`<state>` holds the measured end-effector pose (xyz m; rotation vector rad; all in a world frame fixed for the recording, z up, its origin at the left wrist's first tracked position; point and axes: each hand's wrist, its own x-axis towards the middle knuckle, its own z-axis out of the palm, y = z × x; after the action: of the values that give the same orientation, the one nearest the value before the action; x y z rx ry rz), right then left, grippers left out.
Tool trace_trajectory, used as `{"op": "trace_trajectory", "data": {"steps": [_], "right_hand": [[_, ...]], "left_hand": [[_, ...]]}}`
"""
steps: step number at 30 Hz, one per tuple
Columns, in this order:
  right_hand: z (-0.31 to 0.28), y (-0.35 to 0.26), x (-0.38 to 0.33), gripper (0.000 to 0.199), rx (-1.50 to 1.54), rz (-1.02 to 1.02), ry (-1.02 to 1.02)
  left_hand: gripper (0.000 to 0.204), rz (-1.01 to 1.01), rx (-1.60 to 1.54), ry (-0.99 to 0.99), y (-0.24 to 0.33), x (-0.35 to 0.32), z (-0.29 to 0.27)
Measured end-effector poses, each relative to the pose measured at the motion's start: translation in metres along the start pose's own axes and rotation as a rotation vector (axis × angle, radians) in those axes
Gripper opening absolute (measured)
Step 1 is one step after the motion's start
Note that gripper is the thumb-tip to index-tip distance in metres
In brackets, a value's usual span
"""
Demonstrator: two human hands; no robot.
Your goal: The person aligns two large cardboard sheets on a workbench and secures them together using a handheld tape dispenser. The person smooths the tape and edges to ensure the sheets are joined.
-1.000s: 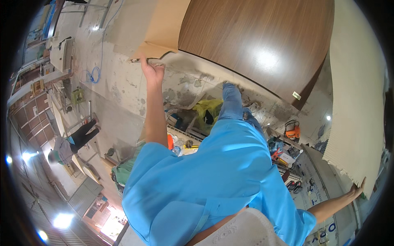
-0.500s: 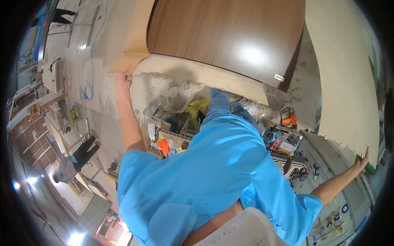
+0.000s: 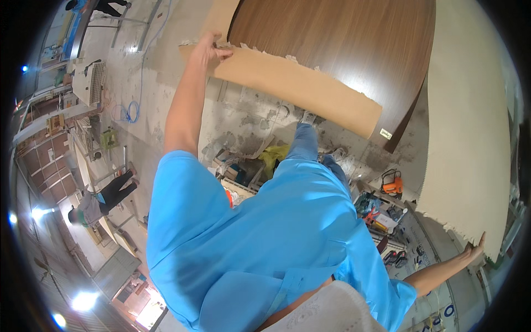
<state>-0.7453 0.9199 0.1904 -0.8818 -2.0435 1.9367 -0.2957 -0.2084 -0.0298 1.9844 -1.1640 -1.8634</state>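
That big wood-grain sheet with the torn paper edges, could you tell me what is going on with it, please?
A person in a blue shirt holds a large wood-grain sheet with arms spread wide. The left hand grips the torn tan backing at one edge, and the right hand touches the ragged pale underside at the far edge. The sheet curves over a cluttered concrete floor.

The large board (image 3: 332, 50) has a dark brown wood-grain face, smooth and glossy enough to throw back a bright spot of light, while the sheet (image 3: 298, 88) peeling off it looks like matt tan paper or thin backing with a ragged, torn edge. The wide pale sheet (image 3: 470, 127) at the right is matt cream with a rough, frayed lower edge. The floor (image 3: 249, 122) is bare grey concrete, stained and dusty, and the person's shirt (image 3: 249, 249) is smooth bright blue cloth.
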Motion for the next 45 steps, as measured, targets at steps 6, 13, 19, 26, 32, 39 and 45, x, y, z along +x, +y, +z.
{"op": "trace_trajectory", "data": {"steps": [6, 13, 19, 26, 32, 39, 45], "right_hand": [[-0.014, 0.034, -0.014, 0.047, 0.091, 0.111, -0.036], [-0.029, 0.102, -0.027, 0.045, 0.224, 0.138, -0.054], [-0.016, 0.171, -0.059, 0.045, 0.31, 0.134, -0.202], [-0.028, 0.226, -0.047, 0.048, 0.347, 0.187, -0.184], [-0.027, 0.25, -0.038, 0.054, 0.331, 0.242, -0.079], [-0.04, 0.264, -0.019, 0.047, 0.296, 0.268, -0.166], [-0.073, 0.256, 0.033, 0.042, 0.23, 0.24, -0.187]], "left_hand": [[0.037, 0.187, -0.019, -0.021, -0.08, -0.023, -0.005], [0.053, 0.618, 0.11, 0.59, -0.139, -0.054, 0.075], [0.062, 0.077, -0.467, 0.048, -0.169, -0.08, 0.102], [0.073, -0.015, -0.696, -0.325, -0.227, -0.102, 0.146], [0.071, -0.032, -0.664, -0.315, -0.262, -0.142, 0.211], [0.077, -0.24, -0.536, -0.274, -0.234, -0.144, 0.193], [0.08, -0.245, -0.403, -0.299, -0.209, -0.161, 0.182]]}}
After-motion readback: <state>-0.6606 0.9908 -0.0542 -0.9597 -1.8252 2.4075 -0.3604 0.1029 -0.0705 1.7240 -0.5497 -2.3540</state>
